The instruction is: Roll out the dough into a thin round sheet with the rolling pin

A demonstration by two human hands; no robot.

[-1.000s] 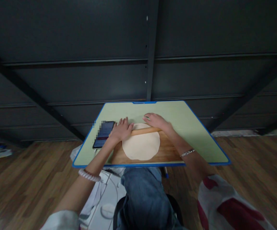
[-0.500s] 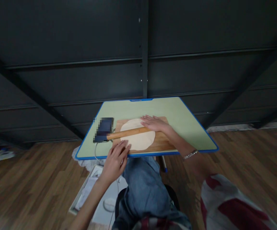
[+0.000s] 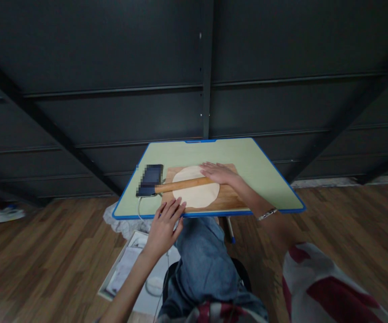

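Note:
A round, pale sheet of dough (image 3: 199, 197) lies on a wooden board (image 3: 229, 202). Across it, slightly slanted, rests a wooden rolling pin (image 3: 180, 184), its left end beside a dark, pixelated device. My right hand (image 3: 219, 173) lies flat with fingers stretched out, over the right end of the pin and the dough's far right edge; the palm hides that end. At the board's front left corner is my left hand (image 3: 165, 224), open, fingers spread, its fingertips by the near left edge of the dough and apart from the pin.
The board stands on a small green table with a blue rim (image 3: 278, 211). A pixelated device (image 3: 152, 179) with a white cable lies at its left. Below are a white box (image 3: 127, 264) and crumpled white material (image 3: 116, 222) on the wood floor. A dark panelled wall (image 3: 147, 116) rises behind.
The view has shifted slightly, moving the table a little rightward in the picture. My left hand's fingers look a bit more spread; both hands keep nearly the same places around the dough.

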